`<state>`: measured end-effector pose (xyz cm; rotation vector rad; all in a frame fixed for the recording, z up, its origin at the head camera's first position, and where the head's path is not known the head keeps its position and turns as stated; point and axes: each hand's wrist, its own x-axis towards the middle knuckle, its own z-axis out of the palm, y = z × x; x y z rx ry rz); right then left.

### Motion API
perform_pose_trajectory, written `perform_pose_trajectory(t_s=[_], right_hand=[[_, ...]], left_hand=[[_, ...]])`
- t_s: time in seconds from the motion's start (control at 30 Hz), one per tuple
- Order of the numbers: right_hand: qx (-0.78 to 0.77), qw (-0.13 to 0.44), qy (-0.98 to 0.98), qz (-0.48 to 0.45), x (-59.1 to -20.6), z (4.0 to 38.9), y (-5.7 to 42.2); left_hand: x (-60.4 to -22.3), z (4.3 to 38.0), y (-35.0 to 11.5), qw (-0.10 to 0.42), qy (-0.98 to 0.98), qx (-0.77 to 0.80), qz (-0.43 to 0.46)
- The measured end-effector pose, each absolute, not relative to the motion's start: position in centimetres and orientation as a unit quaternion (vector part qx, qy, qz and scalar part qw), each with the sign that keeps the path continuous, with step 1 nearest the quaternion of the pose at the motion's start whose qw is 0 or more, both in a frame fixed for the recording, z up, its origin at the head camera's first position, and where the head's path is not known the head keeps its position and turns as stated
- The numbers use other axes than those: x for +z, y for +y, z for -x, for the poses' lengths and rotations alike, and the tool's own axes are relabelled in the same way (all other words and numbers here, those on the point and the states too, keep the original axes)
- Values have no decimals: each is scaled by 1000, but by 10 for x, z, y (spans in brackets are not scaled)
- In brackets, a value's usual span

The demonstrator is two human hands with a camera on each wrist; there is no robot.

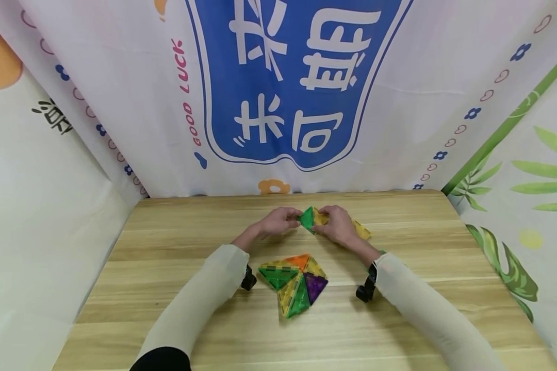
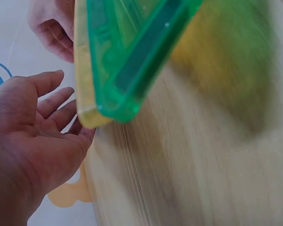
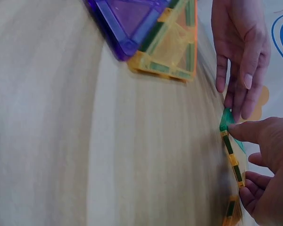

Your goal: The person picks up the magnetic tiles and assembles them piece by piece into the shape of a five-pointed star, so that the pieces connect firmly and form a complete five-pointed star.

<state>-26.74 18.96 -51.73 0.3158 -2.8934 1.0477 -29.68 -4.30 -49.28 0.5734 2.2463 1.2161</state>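
Note:
My right hand [image 1: 340, 226] pinches a yellow magnetic tile [image 1: 321, 217] near the back of the table. A green triangular magnetic tile [image 1: 307, 219] adjoins its left edge. In the right wrist view my right thumb lies over where the green tile [image 3: 225, 118] and yellow tile [image 3: 232, 157] meet. My left hand [image 1: 278, 221] is at the green tile's left corner. Its fingers look loosely extended in the left wrist view, where the hand [image 2: 42, 136] grips nothing. Nearer me stands a joined cluster with an orange tile [image 1: 299, 261], a purple tile [image 1: 315, 286] and green and yellow ones.
Another yellow tile [image 1: 362, 230] lies just right of my right hand. A bit of green shows beside my right wrist, mostly hidden by it. Printed cloth [image 1: 399, 144] hangs behind the wooden table [image 1: 176, 293].

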Motion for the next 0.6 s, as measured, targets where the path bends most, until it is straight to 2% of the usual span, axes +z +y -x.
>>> perform_pose_trajectory(t_s=[0.6], right_hand=[[367, 39, -921, -122, -527, 259, 179]], left_hand=[[-496, 296, -40, 217, 830, 486, -164]])
